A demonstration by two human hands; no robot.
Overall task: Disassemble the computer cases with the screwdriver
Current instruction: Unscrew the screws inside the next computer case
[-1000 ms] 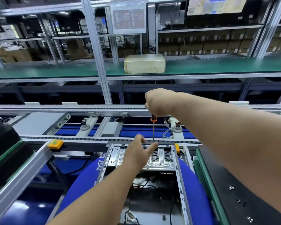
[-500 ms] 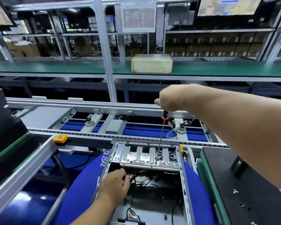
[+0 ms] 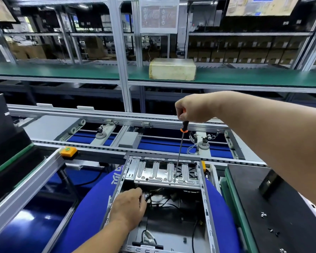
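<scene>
Gripping the handle of the screwdriver (image 3: 179, 152) from above, my right hand (image 3: 193, 108) has its fingers curled tight round it; the long shaft runs down, slightly tilted, and its tip meets the ribbed metal drive bracket (image 3: 164, 175) at the far end of the open computer case (image 3: 207, 207). My left hand (image 3: 129, 207) reaches into the case near its left wall, just before the bracket, fingers bent among the dark cables (image 3: 161, 201); whether they pinch one I cannot tell. The case lies on a blue cushion (image 3: 84, 212). Right of the case a black mat (image 3: 259, 221) carries loose screws (image 3: 263, 214). Beyond the case runs the conveyor rail (image 3: 98, 145), with an orange button box (image 3: 68, 151) to the far left.
</scene>
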